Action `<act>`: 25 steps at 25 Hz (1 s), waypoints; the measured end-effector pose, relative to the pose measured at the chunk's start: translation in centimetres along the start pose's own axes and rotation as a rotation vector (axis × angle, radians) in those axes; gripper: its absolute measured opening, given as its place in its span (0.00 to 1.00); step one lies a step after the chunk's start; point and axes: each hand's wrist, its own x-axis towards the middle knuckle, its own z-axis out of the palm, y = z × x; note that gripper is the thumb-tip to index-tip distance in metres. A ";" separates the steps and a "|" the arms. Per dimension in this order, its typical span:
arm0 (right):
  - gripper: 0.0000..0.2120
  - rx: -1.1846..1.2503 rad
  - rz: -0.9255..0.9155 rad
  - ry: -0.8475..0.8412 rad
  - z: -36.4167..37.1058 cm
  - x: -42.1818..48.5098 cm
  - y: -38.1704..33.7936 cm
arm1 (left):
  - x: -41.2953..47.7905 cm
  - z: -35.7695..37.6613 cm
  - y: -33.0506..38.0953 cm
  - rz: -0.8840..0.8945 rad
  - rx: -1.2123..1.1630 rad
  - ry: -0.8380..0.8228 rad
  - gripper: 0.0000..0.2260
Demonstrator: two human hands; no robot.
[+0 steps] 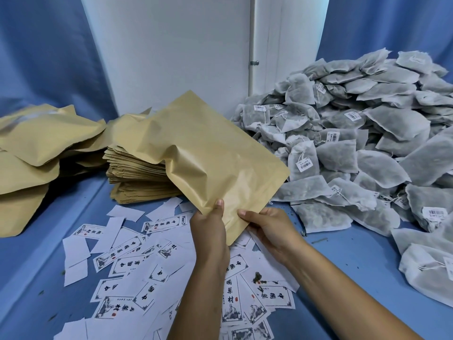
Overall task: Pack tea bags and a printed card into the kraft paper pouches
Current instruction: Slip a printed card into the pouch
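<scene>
Left hand [208,225] and right hand [267,229] pinch pouch [208,153] bottom edge.

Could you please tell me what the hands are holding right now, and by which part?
Both the left hand and the right hand pinch one kraft paper pouch by its near bottom corner.

Pouch stack [137,168] left, tea bags [355,143] right — cards [137,261] in front.
</scene>
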 end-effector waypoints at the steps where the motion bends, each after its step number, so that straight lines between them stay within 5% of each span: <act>1: 0.05 -0.006 0.009 0.003 0.0 -0.1 0.0 | 0.0 0.0 0.0 0.013 0.010 -0.003 0.06; 12: 0.09 -0.071 0.109 -0.117 1.1 -1.3 1.5 | -0.3 0.3 -0.2 0.078 0.027 0.021 0.08; 25: 0.03 -0.124 0.097 0.026 0.3 -0.2 0.0 | -0.3 0.2 -0.1 -0.022 0.058 0.022 0.04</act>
